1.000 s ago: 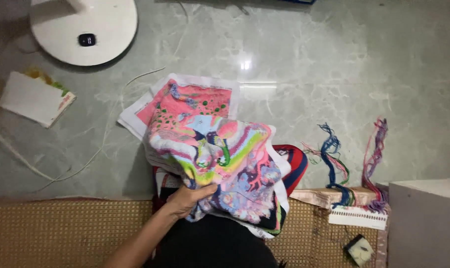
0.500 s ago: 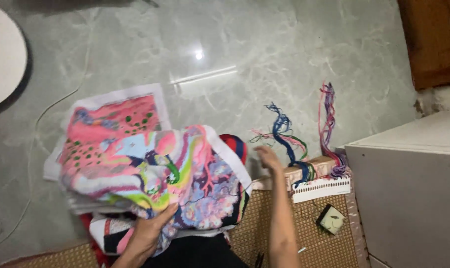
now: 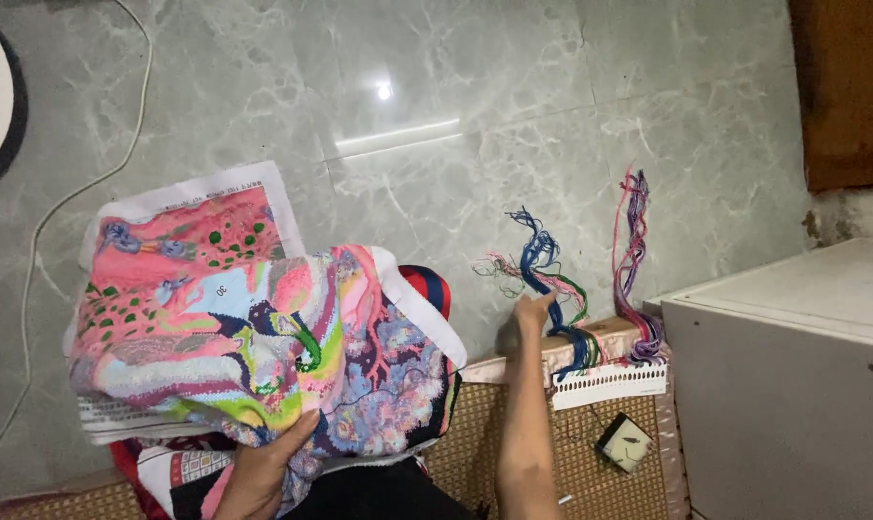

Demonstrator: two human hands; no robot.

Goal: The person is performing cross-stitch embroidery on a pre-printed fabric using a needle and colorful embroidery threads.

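Right hand (image 3: 533, 313) now at threads (image 3: 552, 289)

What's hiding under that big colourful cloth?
Under the colourful cloth peeks a red and dark striped fabric, plus more patterned cloth near the left hand gripping its lower edge. Whatever else lies beneath is covered.

the left hand (image 3: 263, 467) grips the lower edge of a bunched, brightly coloured cross-stitch cloth (image 3: 254, 332), pink, green and blue, held up over the lap. the right hand (image 3: 531, 313) reaches out to a bundle of blue threads (image 3: 542, 265) hanging off a long thread organiser (image 3: 600, 371) at the edge of the woven mat (image 3: 513, 433), fingertips touching the strands. more pink and purple threads (image 3: 632, 241) trail onto the grey marble floor (image 3: 436, 144). a small dark box (image 3: 624, 443) lies on the mat, beside a grey cabinet (image 3: 793, 385).
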